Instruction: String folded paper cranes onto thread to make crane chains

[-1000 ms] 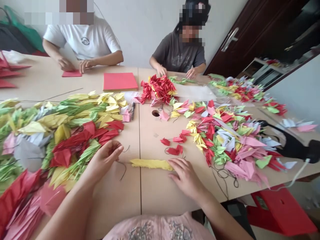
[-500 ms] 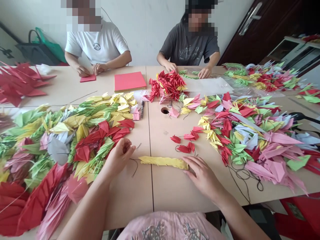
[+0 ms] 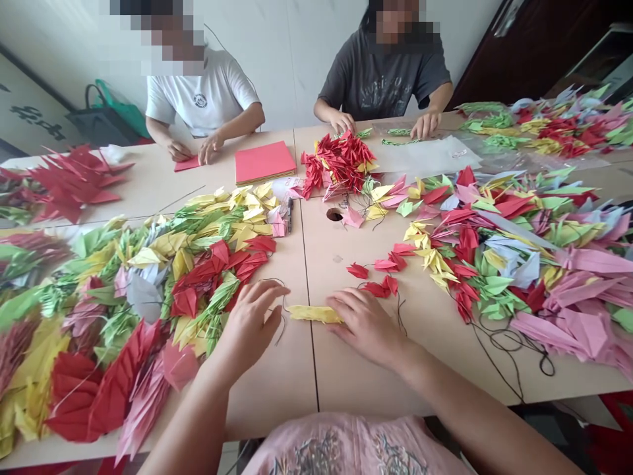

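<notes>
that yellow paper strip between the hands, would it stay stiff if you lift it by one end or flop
The yellow paper strip looks like many folded pieces strung on a dark thread, so it would probably bend and sag. Being thin paper, it is likely very light and slides easily on the smooth table. The right hand covers one end, and hard pressing could crush the folds.
</notes>
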{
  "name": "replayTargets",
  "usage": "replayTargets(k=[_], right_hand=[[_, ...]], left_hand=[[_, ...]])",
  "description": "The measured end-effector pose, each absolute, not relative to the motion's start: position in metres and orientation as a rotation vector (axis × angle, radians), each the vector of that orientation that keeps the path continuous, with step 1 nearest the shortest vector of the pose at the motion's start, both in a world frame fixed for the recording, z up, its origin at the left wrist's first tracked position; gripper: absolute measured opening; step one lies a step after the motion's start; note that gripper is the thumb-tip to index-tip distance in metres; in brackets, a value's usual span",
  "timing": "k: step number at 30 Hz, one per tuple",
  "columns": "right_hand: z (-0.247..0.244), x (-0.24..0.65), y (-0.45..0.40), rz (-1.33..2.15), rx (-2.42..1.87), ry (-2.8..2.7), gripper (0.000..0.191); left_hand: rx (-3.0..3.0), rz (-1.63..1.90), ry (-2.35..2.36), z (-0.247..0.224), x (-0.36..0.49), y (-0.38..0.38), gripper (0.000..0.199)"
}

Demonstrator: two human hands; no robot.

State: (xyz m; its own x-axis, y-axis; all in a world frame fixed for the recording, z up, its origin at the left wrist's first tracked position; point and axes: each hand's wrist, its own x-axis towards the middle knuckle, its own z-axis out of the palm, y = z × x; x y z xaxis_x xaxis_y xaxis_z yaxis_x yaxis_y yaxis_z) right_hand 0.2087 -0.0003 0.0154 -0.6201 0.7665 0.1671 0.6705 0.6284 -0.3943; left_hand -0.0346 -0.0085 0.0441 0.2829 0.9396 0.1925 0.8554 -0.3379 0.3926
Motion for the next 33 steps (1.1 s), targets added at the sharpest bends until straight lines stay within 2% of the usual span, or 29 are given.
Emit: replayTargets(k=[5, 12, 18, 24, 29, 33], right_hand=[[0.015, 0.181, 0.012, 0.461, -1.16, -2.625, 0.034], [0.004, 0.167, 0.013, 0.454, -1.187, -2.639, 0.026], [0.002, 0.167, 0.014, 0.461, -1.23, -2.614, 0.021], [0.004, 0.162, 0.015, 0.479, -1.209, -2.639, 0.03], [0.006, 0.16, 0.017, 0.491, -1.235, -2.643, 0.019], [0.006, 0.164, 0.019, 0.5, -1.278, -2.627, 0.02]], left_hand=[[2.325, 0.474, 1.616, 0.023, -0.032, -0.011, 0.036], [2.241, 0.468, 1.701, 0.008, -0.033, -0.006, 0.018], [2.152, 0.493, 1.755, 0.009, -0.031, -0.003, 0.01], [2.085, 0.53, 1.75, 0.007, -0.029, -0.001, 0.012], [2.057, 0.555, 1.741, 0.006, -0.032, -0.002, 0.016], [2.018, 0.574, 1.786, 0.008, -0.037, 0.0, 0.015]])
